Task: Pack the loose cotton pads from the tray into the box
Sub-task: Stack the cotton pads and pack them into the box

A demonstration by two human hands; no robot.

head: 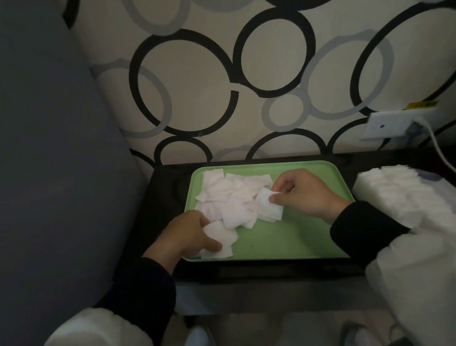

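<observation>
Blk inner cuffs (364,230), white outer sleeves (430,287).

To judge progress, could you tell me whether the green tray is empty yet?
Not empty: a heap of loose cotton pads lies across the tray, mostly its left half.

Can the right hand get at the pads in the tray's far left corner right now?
Likely yes: nothing blocks the corner pads, though the right hand pinches a stack.

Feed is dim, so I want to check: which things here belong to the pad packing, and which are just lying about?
Job: loose cotton pads, green tray, box of stacked pads, left hand, right hand.
Lying about: wall socket, white cable, grey cushion.
</observation>
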